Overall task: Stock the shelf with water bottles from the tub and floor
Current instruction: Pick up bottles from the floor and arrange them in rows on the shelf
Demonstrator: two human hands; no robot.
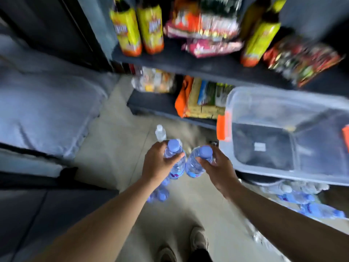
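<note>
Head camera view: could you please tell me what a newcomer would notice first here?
Centre frame, the left hand and right hand each grip a clear plastic water bottle with a blue cap. To the right sits a clear plastic tub with orange latches; above, yellow-labelled bottles line the dark shelf.

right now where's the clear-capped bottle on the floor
In the head view it stands upright on the floor, the clear-capped bottle just beyond the left hand, left of the plastic tub, before the bottom shelf.
</note>
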